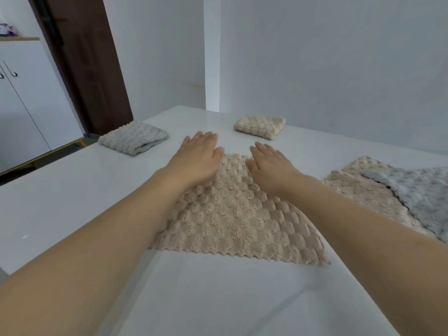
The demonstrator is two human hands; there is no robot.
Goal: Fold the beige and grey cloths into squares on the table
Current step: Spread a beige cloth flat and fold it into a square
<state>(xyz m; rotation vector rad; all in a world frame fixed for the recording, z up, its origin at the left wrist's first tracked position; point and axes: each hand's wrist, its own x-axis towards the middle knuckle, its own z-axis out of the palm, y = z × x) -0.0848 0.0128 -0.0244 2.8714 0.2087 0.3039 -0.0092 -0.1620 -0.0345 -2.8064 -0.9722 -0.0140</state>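
Observation:
A beige textured cloth [232,219] lies spread flat on the white table [72,202] in front of me. My left hand [198,156] rests flat on its far left part, fingers straight. My right hand [269,163] lies flat on its far right part, fingers straight too. A folded grey cloth [133,138] sits at the far left of the table. A folded beige cloth [260,126] sits at the far middle. At the right, an unfolded grey cloth [417,190] lies on top of another unfolded beige cloth [368,197].
White walls stand close behind the table. A brown door [89,64] and a white cabinet [29,98] are to the left, beyond the table's left edge.

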